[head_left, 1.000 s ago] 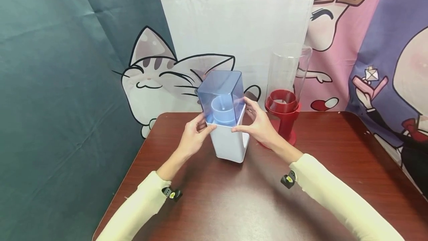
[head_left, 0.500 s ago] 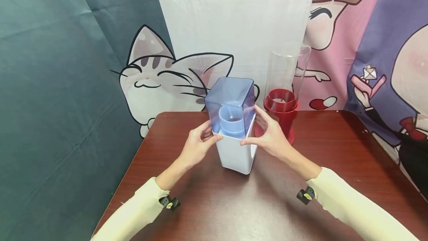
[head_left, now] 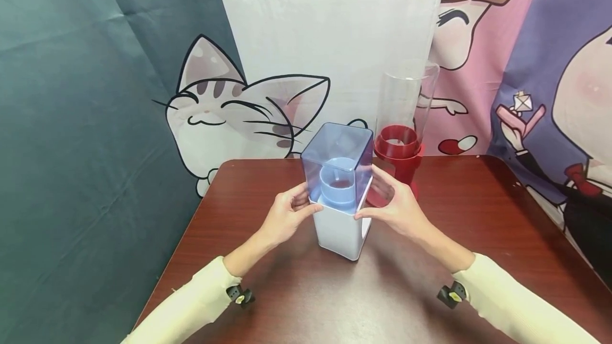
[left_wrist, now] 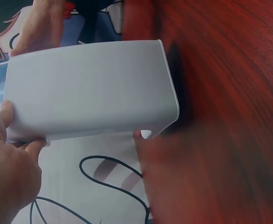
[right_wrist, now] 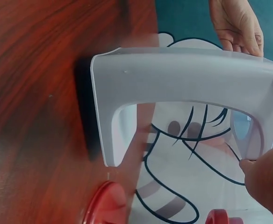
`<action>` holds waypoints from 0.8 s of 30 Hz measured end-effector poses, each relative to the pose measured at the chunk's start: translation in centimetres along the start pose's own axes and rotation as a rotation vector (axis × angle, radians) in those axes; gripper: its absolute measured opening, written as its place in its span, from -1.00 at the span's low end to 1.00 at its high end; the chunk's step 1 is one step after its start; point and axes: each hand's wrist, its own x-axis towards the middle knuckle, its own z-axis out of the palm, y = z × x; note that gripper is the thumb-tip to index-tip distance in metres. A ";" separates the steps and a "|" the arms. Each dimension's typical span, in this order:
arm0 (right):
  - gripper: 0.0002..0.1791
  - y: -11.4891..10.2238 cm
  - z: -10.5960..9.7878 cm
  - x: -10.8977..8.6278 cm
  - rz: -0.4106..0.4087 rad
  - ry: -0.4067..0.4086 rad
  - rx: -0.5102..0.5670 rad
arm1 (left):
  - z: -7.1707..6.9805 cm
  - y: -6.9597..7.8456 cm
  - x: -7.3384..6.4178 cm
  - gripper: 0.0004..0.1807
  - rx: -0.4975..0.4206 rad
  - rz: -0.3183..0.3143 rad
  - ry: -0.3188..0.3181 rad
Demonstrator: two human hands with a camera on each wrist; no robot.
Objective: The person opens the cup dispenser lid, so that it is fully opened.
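A dispenser (head_left: 337,232) with a white C-shaped stand and a see-through blue square top (head_left: 334,142) stands upright between my hands. Inside the top shows a round blue cup-like part. My left hand (head_left: 287,216) grips its left side where blue meets white, thumb across the front edge. On the opposite side my right hand (head_left: 401,208) holds it at the same height, thumb also in front. The right wrist view shows the stand's side (right_wrist: 183,77) with its open cut-out, and a dark shadow beside its foot. From the left wrist, the plain white front (left_wrist: 89,88) faces the camera.
Behind and to the right stands a red dispenser (head_left: 406,166) with a tall clear tube (head_left: 406,100), close by my right hand. The brown wooden table (head_left: 296,301) ends at a cartoon-printed cloth backdrop (head_left: 334,25). A dark green cloth (head_left: 86,174) hangs on the left.
Both hands have carried the white and blue dispenser to the right and nearer to me. Their grip looks the same. The red dispenser stays put behind.
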 end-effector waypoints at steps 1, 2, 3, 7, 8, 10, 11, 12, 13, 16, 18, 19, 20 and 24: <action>0.15 0.1 -0.1 -0.2 0.010 0.001 0.009 | 0.0 -0.1 0.0 -0.44 0.002 0.000 -0.005; 0.13 0.1 -0.2 -0.3 0.017 0.001 0.020 | 0.0 -0.2 0.0 -0.46 0.003 0.002 -0.011; 0.10 0.3 -0.3 -0.4 0.023 0.003 0.031 | 0.0 -0.3 0.0 -0.47 0.004 0.006 -0.017; 0.01 0.5 -0.5 -0.9 0.029 0.007 0.082 | 0.0 -0.6 -0.1 -0.57 -0.002 0.024 -0.040; -0.01 0.6 -0.6 -1.0 0.024 0.009 0.098 | 0.0 -0.7 -0.2 -0.59 -0.003 0.029 -0.047; -0.02 0.7 -0.6 -1.2 0.017 0.012 0.123 | 0.0 -0.8 -0.2 -0.62 -0.005 0.035 -0.059; -0.03 0.8 -0.7 -1.3 0.014 0.013 0.134 | 0.1 -0.9 -0.1 -0.60 -0.013 0.036 -0.065; -0.04 0.8 -0.7 -1.4 0.011 0.013 0.140 | 0.1 -1.0 -0.1 -0.59 -0.018 0.035 -0.071; -0.04 0.9 -0.8 -1.5 0.009 0.014 0.143 | 0.1 -1.1 -0.1 -0.59 -0.022 0.032 -0.078; -0.07 0.9 -1.0 -1.9 0.022 0.024 0.138 | 0.2 -1.2 0.0 -0.52 -0.047 0.012 -0.102; -0.10 0.9 -1.1 -2.1 0.041 0.035 0.122 | 0.2 -1.3 0.1 -0.48 -0.060 0.000 -0.119; -0.11 0.9 -1.2 -2.2 0.049 0.041 0.118 | 0.3 -1.3 0.1 -0.47 -0.068 -0.004 -0.128; -0.12 0.8 -1.3 -2.3 0.056 0.045 0.117 | 0.3 -1.3 0.1 -0.46 -0.077 -0.007 -0.135; -0.16 0.9 -1.5 -2.6 0.072 0.070 0.114 | 0.2 -1.5 0.3 -0.43 -0.107 -0.001 -0.163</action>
